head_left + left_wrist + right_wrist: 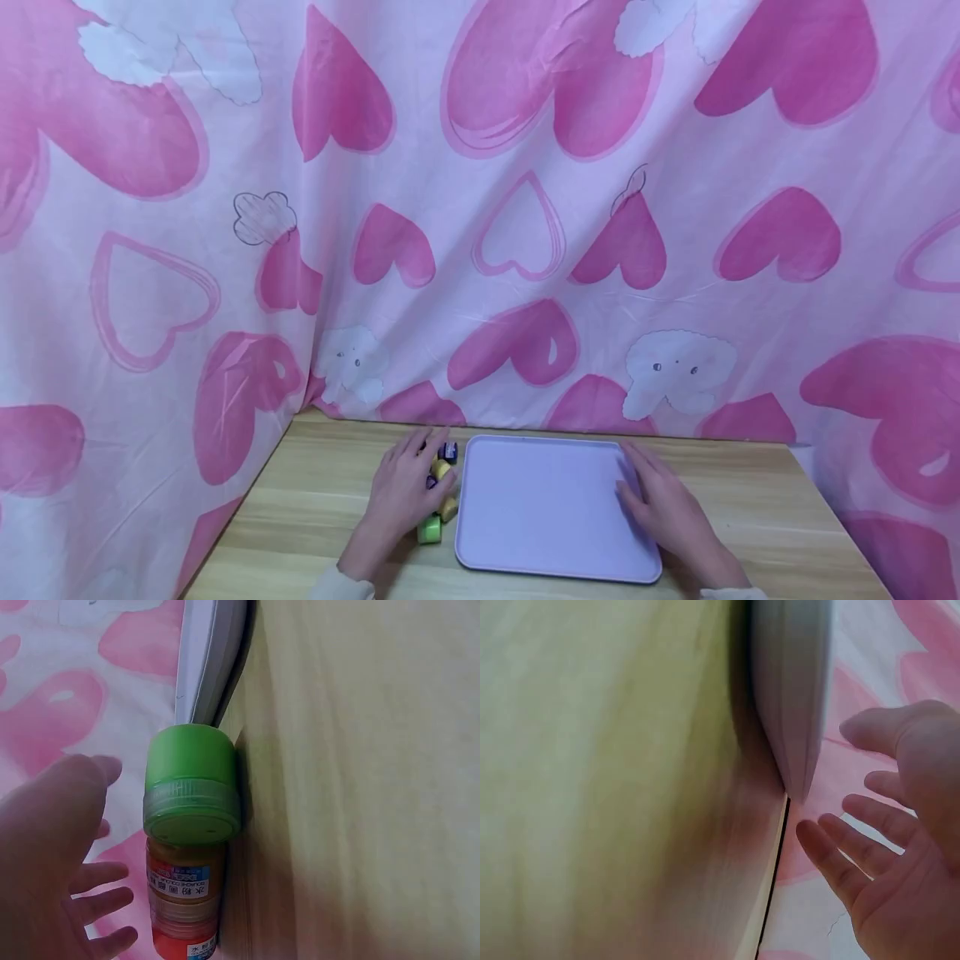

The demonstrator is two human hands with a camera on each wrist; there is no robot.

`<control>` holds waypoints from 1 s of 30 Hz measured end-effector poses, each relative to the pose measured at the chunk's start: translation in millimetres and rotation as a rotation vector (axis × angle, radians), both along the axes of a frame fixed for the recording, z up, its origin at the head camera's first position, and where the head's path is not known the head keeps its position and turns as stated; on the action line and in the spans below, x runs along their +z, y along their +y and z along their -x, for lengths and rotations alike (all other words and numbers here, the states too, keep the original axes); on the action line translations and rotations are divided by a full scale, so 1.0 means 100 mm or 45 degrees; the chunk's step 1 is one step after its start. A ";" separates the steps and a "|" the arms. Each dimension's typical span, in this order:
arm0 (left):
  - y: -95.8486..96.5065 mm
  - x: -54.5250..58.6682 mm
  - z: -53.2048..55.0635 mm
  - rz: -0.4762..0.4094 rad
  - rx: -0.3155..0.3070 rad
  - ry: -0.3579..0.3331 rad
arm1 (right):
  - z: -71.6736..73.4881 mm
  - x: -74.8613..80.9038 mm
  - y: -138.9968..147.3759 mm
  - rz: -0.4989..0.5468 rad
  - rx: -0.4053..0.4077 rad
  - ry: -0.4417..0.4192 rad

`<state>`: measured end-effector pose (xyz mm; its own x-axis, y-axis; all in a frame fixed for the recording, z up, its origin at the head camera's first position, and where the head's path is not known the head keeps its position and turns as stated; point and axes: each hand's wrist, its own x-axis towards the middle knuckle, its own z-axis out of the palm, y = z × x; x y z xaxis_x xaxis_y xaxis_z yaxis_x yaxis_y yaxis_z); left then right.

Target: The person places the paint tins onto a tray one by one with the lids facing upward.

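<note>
A light purple rectangular tray (555, 508) lies flat on the table. Left of it stands a cluster of small gouache paint jars, partly hidden by my left hand (408, 482). Among them are a green jar (430, 530), an ochre jar (448, 509), a yellow jar (441, 470) and a dark blue jar (448, 452). The left wrist view also shows a red jar (180, 943). That hand hovers over the jars with spread fingers, gripping nothing. My right hand (667, 504) is at the tray's right edge, fingers extended and holding nothing; whether it touches the rim I cannot tell.
The wood-grain table (322, 492) extends to both sides of the tray. A pink and white curtain (517, 225) with hearts hangs directly behind the table's back edge and along its left side.
</note>
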<state>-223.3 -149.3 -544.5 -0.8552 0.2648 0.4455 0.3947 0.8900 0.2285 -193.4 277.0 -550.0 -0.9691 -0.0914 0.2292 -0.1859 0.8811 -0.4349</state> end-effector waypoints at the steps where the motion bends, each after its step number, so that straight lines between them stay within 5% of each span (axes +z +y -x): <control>1: 0.00 0.00 0.02 -0.014 0.000 0.010 | 0.01 -0.01 0.01 0.005 -0.011 -0.027; 13: 0.01 -0.04 0.22 -0.032 0.027 -0.066 | 0.08 -0.07 0.15 0.072 -0.048 -0.154; 30: 0.02 -0.02 0.33 -0.036 0.008 -0.121 | 0.13 -0.05 0.16 0.125 -0.042 -0.214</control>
<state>-256.6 -147.7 -546.3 -0.8955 0.2479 0.3696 0.3646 0.8849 0.2900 -206.8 293.2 -555.0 -0.9966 -0.0439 0.0702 -0.0750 0.8372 -0.5417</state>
